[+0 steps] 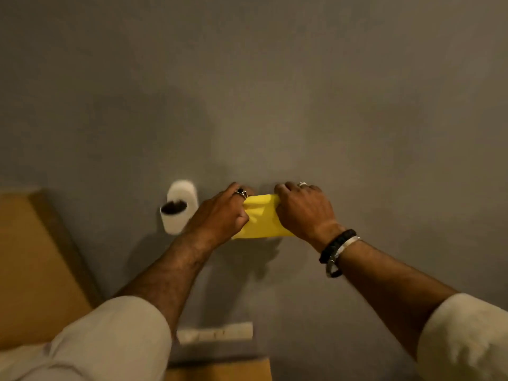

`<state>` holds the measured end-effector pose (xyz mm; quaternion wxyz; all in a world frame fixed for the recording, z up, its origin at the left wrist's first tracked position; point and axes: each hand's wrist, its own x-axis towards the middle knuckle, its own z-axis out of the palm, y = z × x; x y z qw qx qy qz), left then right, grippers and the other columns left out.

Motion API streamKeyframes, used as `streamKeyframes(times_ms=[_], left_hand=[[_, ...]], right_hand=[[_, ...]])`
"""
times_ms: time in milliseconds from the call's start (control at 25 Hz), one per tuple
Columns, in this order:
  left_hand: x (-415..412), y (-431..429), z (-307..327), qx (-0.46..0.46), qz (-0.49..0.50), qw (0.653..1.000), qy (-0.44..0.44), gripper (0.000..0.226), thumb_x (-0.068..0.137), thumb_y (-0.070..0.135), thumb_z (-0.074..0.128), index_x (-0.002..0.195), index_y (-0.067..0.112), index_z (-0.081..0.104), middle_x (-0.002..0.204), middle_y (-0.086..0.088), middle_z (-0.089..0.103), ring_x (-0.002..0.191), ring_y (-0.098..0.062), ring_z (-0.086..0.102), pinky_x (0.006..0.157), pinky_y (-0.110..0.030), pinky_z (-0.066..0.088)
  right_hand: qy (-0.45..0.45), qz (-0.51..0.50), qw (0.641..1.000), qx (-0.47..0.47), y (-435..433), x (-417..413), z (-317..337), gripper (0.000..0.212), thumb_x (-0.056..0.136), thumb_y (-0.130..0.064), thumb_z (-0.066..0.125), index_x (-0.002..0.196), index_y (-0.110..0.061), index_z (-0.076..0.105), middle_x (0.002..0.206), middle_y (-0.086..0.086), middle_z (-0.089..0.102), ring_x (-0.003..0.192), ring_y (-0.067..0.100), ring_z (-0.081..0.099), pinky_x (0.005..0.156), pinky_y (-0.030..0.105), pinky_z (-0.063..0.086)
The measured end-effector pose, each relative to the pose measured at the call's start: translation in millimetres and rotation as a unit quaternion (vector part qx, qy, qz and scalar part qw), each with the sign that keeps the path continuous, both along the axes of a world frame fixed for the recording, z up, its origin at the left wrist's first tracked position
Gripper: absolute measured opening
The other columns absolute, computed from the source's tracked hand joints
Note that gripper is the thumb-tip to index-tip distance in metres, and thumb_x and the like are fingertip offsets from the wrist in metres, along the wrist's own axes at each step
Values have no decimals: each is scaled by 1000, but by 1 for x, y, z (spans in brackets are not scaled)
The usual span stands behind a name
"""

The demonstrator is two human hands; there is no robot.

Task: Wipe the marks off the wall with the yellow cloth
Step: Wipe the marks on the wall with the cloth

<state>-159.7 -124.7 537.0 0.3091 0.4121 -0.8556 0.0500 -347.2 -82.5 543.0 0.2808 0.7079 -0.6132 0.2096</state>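
- Left hand (220, 213) clamped on yellow cloth (261, 220), left edge.
- Right hand (305, 209) gripping opposite edge, against grey wall (275, 92).
- White holder (178, 206) just left of left hand.

Cream sleeves (110, 334) rolled up; rings (241, 192); black, silver wristbands (338, 250).

No legible text — anywhere.

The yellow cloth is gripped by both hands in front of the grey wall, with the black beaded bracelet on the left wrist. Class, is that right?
Not quite. The head view shows the black beaded bracelet on the right wrist, not the left. Both the left hand and right hand do grip the yellow cloth in front of the grey wall.
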Motion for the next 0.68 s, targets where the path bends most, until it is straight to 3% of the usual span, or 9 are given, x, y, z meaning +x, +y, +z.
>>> streamKeyframes(times_ms=[120,200,280,360,440,520,560,600,680], left_hand=[[-17,-4,96,-84,-21,992,89,40,84,16,51,122,23,53,124,-5,52,89,-34,61,65,-39,49],[-27,-11,152,-108,-42,979,167,39,89,15,52,127,22,50,128,-7,51,95,-31,63,70,-41,53],[-39,-17,209,-133,-77,962,224,39,93,15,52,131,20,47,131,-8,49,106,-28,61,80,-44,54],[-49,-24,253,-160,-89,947,265,37,94,12,50,130,17,47,132,-11,49,110,-27,58,84,-39,52],[-54,-31,276,-166,-85,934,306,35,93,6,49,127,14,47,129,-13,48,110,-26,56,83,-29,45],[-53,-41,280,-147,-79,936,310,36,91,3,50,126,11,47,128,-14,47,110,-27,54,84,-27,42],[-51,-45,279,-139,-75,942,297,37,91,4,51,127,10,47,128,-15,47,110,-28,54,86,-30,44],[-46,-47,277,-136,-76,947,281,38,90,7,53,127,10,48,128,-15,48,111,-30,55,88,-35,46],[-29,-54,273,-223,-61,950,209,43,87,20,59,128,11,49,127,-15,52,114,-32,54,91,-42,46]], right_hand=[[24,26,995,-96,7,-22,101,29,80,-10,52,109,-14,51,103,14,60,68,37,62,56,35,43],[72,38,983,-164,9,-35,155,32,77,-7,52,108,-15,49,116,18,59,71,38,63,57,38,48],[127,7,957,-261,7,-44,195,32,79,-10,47,109,-16,57,124,19,61,87,38,66,71,42,53],[111,-19,933,-342,-2,-37,212,36,82,-13,41,108,-15,65,123,18,64,101,39,65,84,45,51],[-53,-28,947,-315,-17,-12,208,40,89,-20,41,124,-12,60,133,20,58,113,41,59,93,50,48],[-282,-44,935,-212,-39,13,205,57,99,-39,36,149,-16,22,157,19,21,141,37,27,113,51,27],[-355,-52,920,-159,-53,23,206,68,98,-49,30,151,-19,0,161,15,0,148,33,6,118,52,13],[-390,-59,909,-137,-64,31,208,77,95,-57,26,148,-20,-16,160,13,-14,148,30,-11,119,53,3],[-414,-73,892,-166,-79,44,217,89,85,-72,14,140,-18,-31,157,14,-26,144,32,-25,118,58,-5]])
